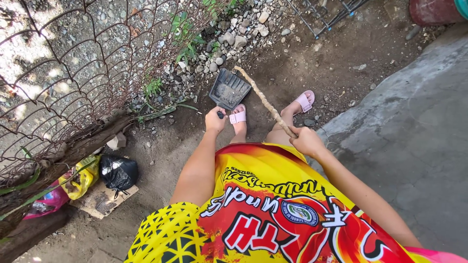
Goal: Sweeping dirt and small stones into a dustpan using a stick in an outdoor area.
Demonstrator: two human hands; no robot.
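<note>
A: What is seen furthest left?

B: A rusted wire fence (pixel 73 63) is seen, with a black plastic bag (pixel 118 172) and a yellow bag (pixel 83 180) laid on a piece of cardboard (pixel 102 199) at its foot. Nothing there is touched.

A: And the hands?

B: The left hand (pixel 215 120) is closed around the short handle of a dark dustpan (pixel 228 89), which is rested on the bare dirt (pixel 161 156) just ahead of the left pink sandal (pixel 238 117), its mouth turned toward the stones (pixel 234 34). The right hand (pixel 306 141) is wrapped around the upper end of a stick-like broom handle (pixel 265 102), which is slanted across to the pan's far edge.

A: What could go wrong?

B: The pan could be tipped, it is judged, since it is held only by its small handle. Loose soil could then be pushed under the lip rather than onto it. Dust could be thrown onto the sandalled feet, given how close they are kept. The handle could also be caught on the fence wire if swung wide to the left.

A: And to the right?

B: Only a concrete slab (pixel 414 131) is seen there, well apart from the pan.
</note>
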